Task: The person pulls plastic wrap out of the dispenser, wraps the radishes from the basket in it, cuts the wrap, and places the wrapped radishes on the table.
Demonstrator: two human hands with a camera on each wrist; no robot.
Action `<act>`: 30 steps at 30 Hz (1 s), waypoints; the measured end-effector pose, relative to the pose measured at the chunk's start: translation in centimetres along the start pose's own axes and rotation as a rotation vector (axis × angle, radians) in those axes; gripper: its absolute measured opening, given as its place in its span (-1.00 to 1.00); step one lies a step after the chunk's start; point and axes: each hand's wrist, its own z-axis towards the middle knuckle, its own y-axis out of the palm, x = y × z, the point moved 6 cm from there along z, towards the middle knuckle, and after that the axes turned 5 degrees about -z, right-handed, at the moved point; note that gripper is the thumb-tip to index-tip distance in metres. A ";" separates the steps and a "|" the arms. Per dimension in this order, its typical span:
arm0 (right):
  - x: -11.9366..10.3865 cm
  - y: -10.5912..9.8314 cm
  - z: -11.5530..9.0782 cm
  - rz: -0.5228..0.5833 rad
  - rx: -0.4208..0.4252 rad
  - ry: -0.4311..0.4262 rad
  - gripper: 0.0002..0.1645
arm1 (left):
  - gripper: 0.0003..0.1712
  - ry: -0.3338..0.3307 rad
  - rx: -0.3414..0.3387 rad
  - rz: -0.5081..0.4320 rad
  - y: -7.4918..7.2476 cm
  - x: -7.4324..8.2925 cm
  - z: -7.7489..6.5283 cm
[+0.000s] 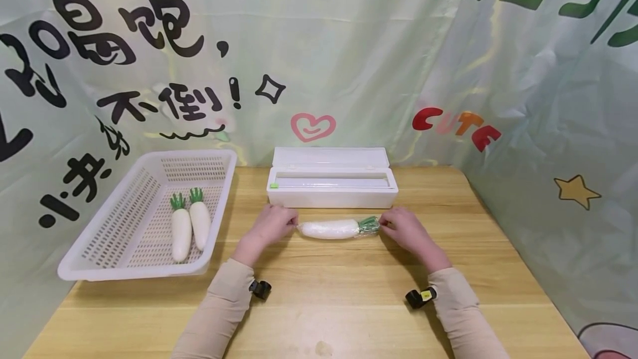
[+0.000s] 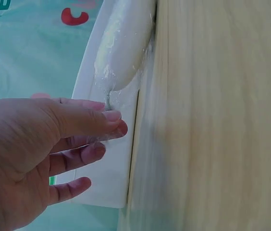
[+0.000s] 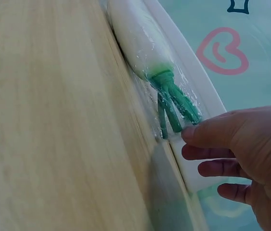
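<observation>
A white radish (image 1: 329,229) with green tops, wrapped in clear plastic film, lies lengthwise in front of the white box. My left hand (image 1: 273,225) pinches the twisted tail of the film (image 2: 108,99) just past the radish's white end, thumb against forefinger. At the opposite end my right hand (image 1: 406,227) pinches the film right by the tips of the green leaves (image 3: 174,103). In the right wrist view its other fingers are bent behind the thumb. The film clings in shiny creases along the radish.
A white film dispenser box (image 1: 333,198), lid raised and a roll inside, stands just behind the radish. To the left, a white perforated basket (image 1: 144,270) holds two unwrapped radishes (image 1: 181,234). A printed cloth (image 1: 349,71) hangs behind the wooden table (image 1: 339,303).
</observation>
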 end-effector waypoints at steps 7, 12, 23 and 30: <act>0.3 -0.2 -0.2 0.011 -0.026 0.043 -0.96 | -0.95 -0.123 -0.078 -0.103 0.2 -1.1 -0.1; 0.6 -0.3 -0.4 0.034 -0.045 0.056 -0.90 | -0.94 -0.120 -0.105 -0.149 0.3 -1.5 0.0; 0.6 -0.1 -0.5 0.027 -0.044 0.023 -0.91 | -0.76 0.018 -0.058 -0.112 -0.1 -0.1 0.0; 0.4 -0.5 -0.3 0.017 -0.034 0.023 -0.89 | -0.85 -0.009 -0.011 -0.130 -0.4 -0.3 0.0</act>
